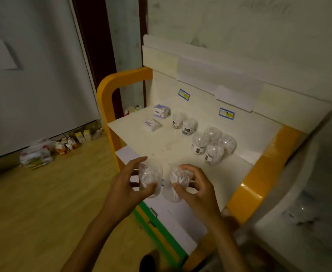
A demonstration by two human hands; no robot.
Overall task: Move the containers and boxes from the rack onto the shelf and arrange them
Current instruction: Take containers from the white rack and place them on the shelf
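Six clear plastic jars of white cotton swabs (212,146) and two small white boxes (158,117) sit on the cream shelf (141,140). Left hand (126,183) has its fingers curled round one more clear swab jar (150,178), right hand (197,185) grips another jar (176,183).

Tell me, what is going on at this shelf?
A person is stocking a white shelf. The left hand grips one clear tub, the right hand another tub, both at the front edge. Further back stand six more tubs and two small boxes.
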